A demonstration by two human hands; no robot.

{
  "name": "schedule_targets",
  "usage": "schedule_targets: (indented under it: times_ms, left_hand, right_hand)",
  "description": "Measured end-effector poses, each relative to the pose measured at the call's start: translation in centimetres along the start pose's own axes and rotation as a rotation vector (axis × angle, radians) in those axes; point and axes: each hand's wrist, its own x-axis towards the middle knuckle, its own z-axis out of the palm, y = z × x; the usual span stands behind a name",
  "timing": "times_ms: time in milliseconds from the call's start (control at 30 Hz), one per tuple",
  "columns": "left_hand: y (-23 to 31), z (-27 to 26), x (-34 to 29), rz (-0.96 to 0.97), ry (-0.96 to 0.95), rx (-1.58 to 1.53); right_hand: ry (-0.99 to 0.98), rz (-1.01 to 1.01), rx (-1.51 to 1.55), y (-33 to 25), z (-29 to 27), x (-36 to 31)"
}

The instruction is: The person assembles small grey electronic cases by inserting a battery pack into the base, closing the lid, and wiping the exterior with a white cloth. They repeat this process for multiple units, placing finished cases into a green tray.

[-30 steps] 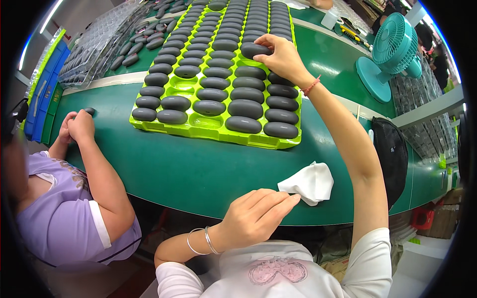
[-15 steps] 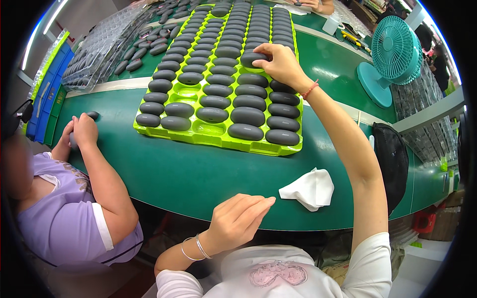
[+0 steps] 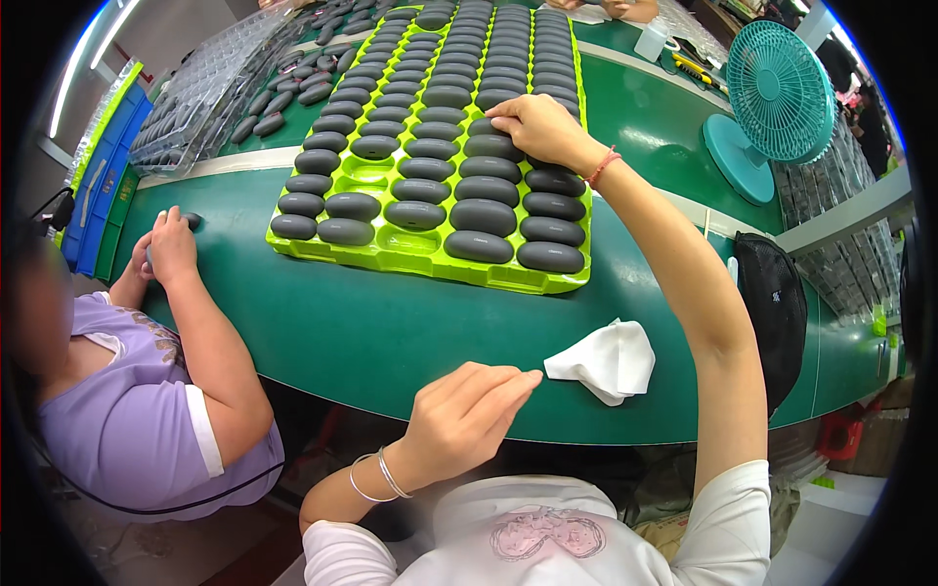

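My right hand (image 3: 543, 131) reaches over a bright green tray (image 3: 410, 266) filled with rows of dark grey oval cases. Its curled fingers are closed at the top of one dark grey oval case (image 3: 483, 128), which sits in a slot of the right-middle column. The hand partly covers that case and its neighbours. Close to my body, my left hand (image 3: 464, 415) hovers above the table's near edge. Its fingers and thumb press together, and whatever may be between them is hidden. A crumpled white cloth (image 3: 611, 363) lies just right of that hand.
At the left, a co-worker's hands (image 3: 168, 244) hold a dark piece. Loose dark cases (image 3: 278, 101) and clear trays (image 3: 210, 83) lie behind. A teal fan (image 3: 777, 98) and a black bag (image 3: 770, 313) stand right. More hands (image 3: 625, 10) show at the far edge.
My right hand has lowered the oval case it held into the tray's slot, and its fingers have drawn closer together. My left hand keeps its pinch. The view has shifted slightly.
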Motion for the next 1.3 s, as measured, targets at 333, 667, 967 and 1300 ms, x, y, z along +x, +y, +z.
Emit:
schedule_targets:
  times_ms: [333, 667, 967, 1300]
  left_hand:
    - [0.4, 1.5, -1.2, -0.088, -0.112, -0.018]
    - [1.2, 3.3, -2.1, 0.043, -0.204, -0.018]
    - [0.5, 1.2, 0.2, -0.070, -0.048, 0.004]
    - [-0.4, 2.8, 11.1, -0.049, 0.145, -0.038]
  right_hand:
    - [0.053, -0.305, 0.061, -8.7, 0.7, -2.9]
    - [0.046, -0.263, -0.509, -13.7, 6.8, -4.8]
    - [0.010, 0.009, 0.672, -11.6, -0.2, -6.0]
    - [-0.133, 0.448, 1.516, -6.2, -8.9, -20.8]
